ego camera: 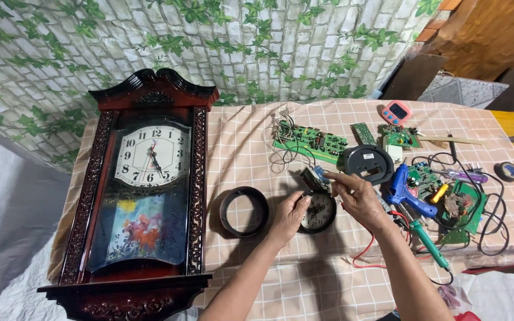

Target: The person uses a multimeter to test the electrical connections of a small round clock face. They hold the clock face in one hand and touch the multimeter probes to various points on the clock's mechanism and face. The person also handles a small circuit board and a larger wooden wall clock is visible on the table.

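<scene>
A: Currently both hands are on the small round clock [319, 212], just right of table centre.

B: Grip?

A: Left hand [292, 215] is at the clock's 9 o'clock edge, fingers curled and clamped on the rim. Right hand [357, 196] is at its 1 o'clock, thumb and forefinger pinched together on a small part; cannot tell what it is.

B: Surroundings?

A: Black ring bezel [244, 211] lies at 9 o'clock of the left hand, apart from it. Wooden wall clock [142, 196] lies flat further out at 9 o'clock. Green circuit board [309, 141] is at 12 o'clock of the hands, black round housing [365, 163] at 1 o'clock. Blue glue gun [407, 191] and green-handled soldering iron [431, 242] sit at 3 o'clock. Pink timer [396, 112] is far at 1 o'clock. All on the checked tablecloth [245, 137].
</scene>
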